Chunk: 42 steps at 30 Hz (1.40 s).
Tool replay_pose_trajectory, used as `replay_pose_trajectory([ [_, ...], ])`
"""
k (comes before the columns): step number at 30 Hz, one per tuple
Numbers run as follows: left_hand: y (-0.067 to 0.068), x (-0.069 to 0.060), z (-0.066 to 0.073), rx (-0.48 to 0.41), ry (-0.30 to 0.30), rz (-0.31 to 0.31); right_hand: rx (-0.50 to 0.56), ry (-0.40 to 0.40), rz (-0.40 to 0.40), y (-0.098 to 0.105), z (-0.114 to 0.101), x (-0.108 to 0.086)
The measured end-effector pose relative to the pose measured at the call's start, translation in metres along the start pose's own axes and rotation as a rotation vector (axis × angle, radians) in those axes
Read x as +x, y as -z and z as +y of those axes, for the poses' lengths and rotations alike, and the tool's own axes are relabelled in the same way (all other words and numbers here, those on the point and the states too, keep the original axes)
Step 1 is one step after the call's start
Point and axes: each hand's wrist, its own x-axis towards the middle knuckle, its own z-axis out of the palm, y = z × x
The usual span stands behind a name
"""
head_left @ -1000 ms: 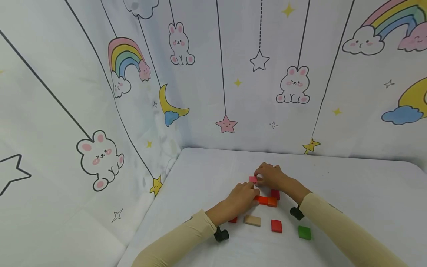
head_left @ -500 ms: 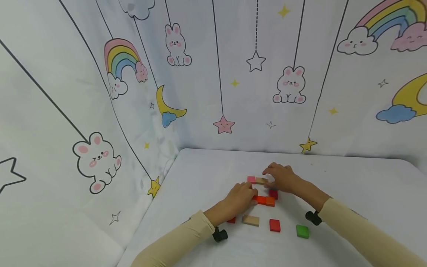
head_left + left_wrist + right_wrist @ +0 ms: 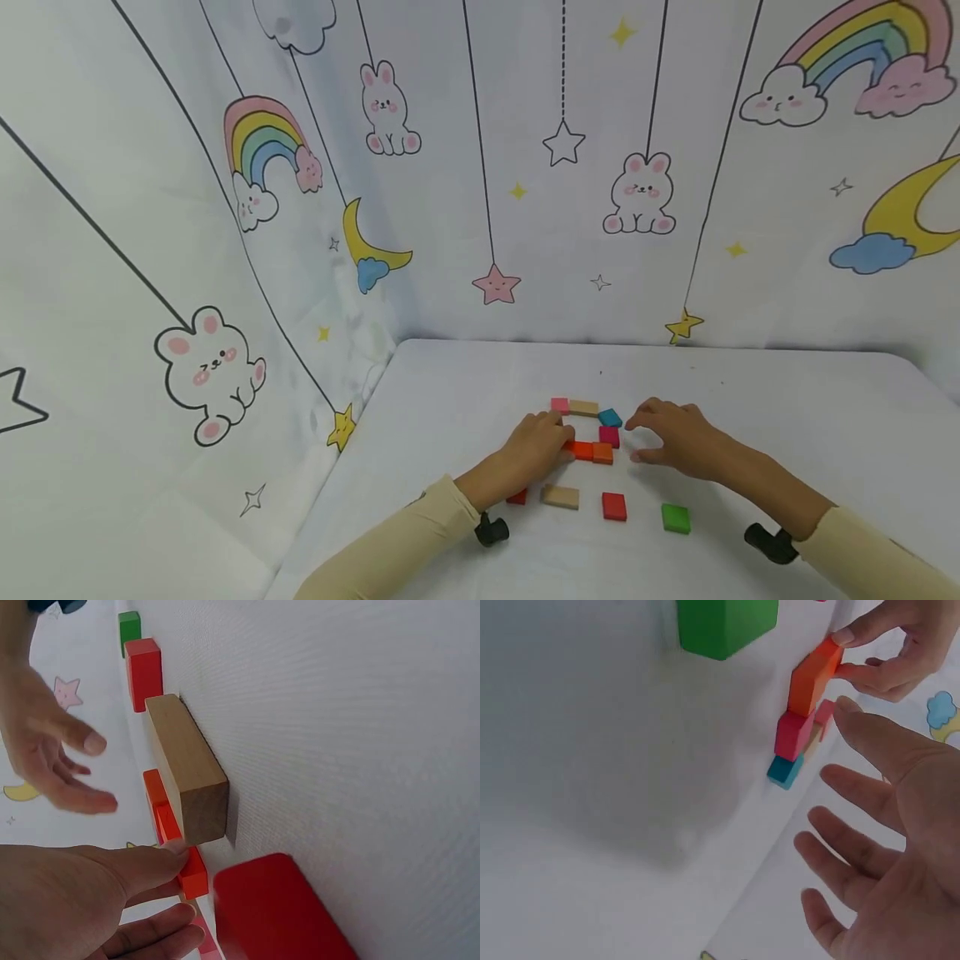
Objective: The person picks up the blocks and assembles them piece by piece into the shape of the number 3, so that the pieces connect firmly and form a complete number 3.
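Observation:
My left hand (image 3: pixel 534 448) pinches the left end of a short row of blocks, thumb on the orange-red block (image 3: pixel 193 879) and fingers on its far side. An orange block (image 3: pixel 602 453) ends that row on the right. Behind it lie a crimson block (image 3: pixel 609 437) and a slightly turned blue block (image 3: pixel 610 417). Farther back, a wooden block (image 3: pixel 583 408) adjoins a pink block (image 3: pixel 559 405). My right hand (image 3: pixel 682 437) is held just right of the blue and crimson blocks, fingers spread and nothing in them.
Nearer the person, a red block (image 3: pixel 516 497), a second wooden block (image 3: pixel 561 497), another red block (image 3: pixel 613 507) and a green block (image 3: pixel 676 518) lie spaced apart on the white table (image 3: pixel 450 375). A patterned cloth wall (image 3: pixel 435 208) stands behind.
My right hand has let go near the back blocks and drawn away to the right, uncovering the back wooden block and the blue block. My left hand stays at its row.

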Motion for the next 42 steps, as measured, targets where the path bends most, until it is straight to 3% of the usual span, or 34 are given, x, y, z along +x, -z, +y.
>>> replay_pose_trajectory([
  [11, -0.002, 0.001, 0.000, -0.003, 0.001, 0.009, 0.061, -0.053, -0.054, 0.000, 0.011, -0.061],
  [20, -0.002, 0.001, 0.000, 0.005, 0.006, 0.002, 0.075, -0.085, -0.084, -0.003, 0.012, -0.091],
  [25, -0.002, 0.001, -0.001, 0.010, 0.004, -0.003, 0.060, -0.113, -0.078, -0.008, 0.007, -0.094],
  [42, -0.004, 0.002, -0.001, 0.044, -0.001, 0.010, 0.018, -0.094, -0.036, -0.023, 0.002, -0.085],
])
